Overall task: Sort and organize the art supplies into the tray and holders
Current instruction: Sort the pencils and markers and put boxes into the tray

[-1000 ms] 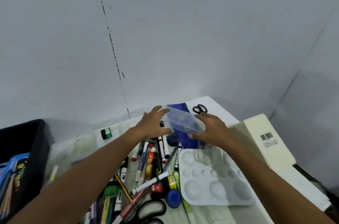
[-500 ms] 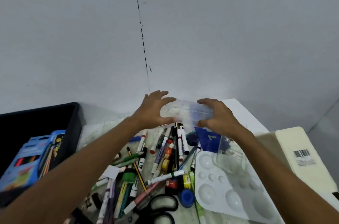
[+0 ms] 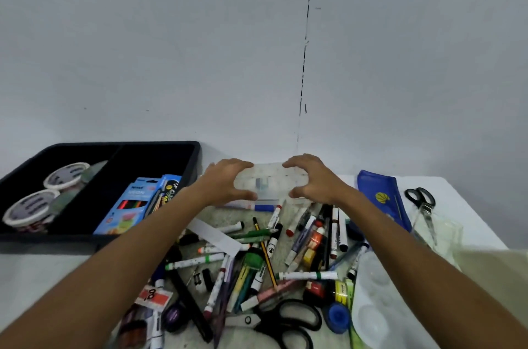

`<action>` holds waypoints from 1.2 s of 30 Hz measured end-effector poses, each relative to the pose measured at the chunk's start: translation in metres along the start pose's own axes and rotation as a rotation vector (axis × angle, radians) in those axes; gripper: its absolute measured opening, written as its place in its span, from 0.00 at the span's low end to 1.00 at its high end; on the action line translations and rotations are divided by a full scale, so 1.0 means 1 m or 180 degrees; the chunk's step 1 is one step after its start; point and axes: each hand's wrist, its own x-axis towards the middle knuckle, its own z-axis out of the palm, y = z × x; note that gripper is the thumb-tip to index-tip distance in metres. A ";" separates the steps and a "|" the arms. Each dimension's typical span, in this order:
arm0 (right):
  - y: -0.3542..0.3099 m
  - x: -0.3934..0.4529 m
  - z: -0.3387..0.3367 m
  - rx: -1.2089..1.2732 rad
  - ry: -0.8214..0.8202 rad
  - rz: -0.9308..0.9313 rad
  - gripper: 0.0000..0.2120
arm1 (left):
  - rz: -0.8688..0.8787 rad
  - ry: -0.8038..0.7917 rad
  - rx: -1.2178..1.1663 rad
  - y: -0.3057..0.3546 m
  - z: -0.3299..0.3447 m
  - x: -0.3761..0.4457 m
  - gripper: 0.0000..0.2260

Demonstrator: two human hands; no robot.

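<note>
Beyond the marker pile (image 3: 274,257), left hand (image 3: 225,183) and right hand (image 3: 313,180) each grip an end of the clear holder (image 3: 271,181).

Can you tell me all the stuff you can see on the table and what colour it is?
clear plastic holder: one, see-through, far middle of the table, held at both ends
black tray: one, two compartments, far left
tape rolls: two, white, tray's left compartment
pencil boxes: two, blue, tray's right compartment
markers and pens: a mixed pile, many colours, centre
big scissors: one, black handles, near edge
small scissors: one, black handles, far right
pencil pouch: one, blue, right
paint palette: one, white, near right
left hand: grips the holder's left end
right hand: grips its right end
</note>
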 end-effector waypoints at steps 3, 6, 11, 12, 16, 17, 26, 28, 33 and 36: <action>0.007 0.017 0.005 -0.0068 -0.0072 0.0102 0.32 | -0.0175 -0.0085 0.0094 -0.002 0.004 0.014 0.36; 0.015 0.027 0.011 -0.0099 -0.0156 0.0213 0.32 | -0.0295 -0.0285 0.0030 -0.004 0.013 0.027 0.36; 0.028 0.034 0.018 -0.0080 -0.0345 0.0349 0.30 | -0.0331 -0.0401 -0.0085 -0.012 0.029 0.035 0.35; 0.029 0.035 0.019 -0.0069 -0.0347 0.0363 0.29 | -0.0330 -0.0403 -0.0114 -0.014 0.032 0.036 0.34; 0.035 0.028 0.017 0.0019 -0.0292 0.0428 0.27 | -0.0299 -0.0358 -0.0148 -0.023 0.037 0.037 0.35; 0.037 0.024 0.015 0.0101 -0.0217 0.0450 0.26 | -0.0261 -0.0329 -0.0113 -0.021 0.037 0.039 0.35; 0.081 -0.045 -0.030 -0.0085 0.1246 0.1446 0.20 | 0.0874 0.0328 -0.0403 0.089 0.051 0.070 0.35; 0.095 -0.067 -0.038 -0.0343 0.1443 0.1906 0.21 | 0.1013 0.0139 -0.0473 0.126 0.062 0.077 0.31; 0.112 -0.096 -0.041 -0.0938 0.1252 0.2395 0.15 | 0.0938 -0.0177 0.0018 0.185 0.093 0.091 0.28; 0.112 -0.099 -0.037 -0.1116 0.1192 0.2383 0.17 | 0.0777 -0.0372 0.0116 0.197 0.106 0.096 0.28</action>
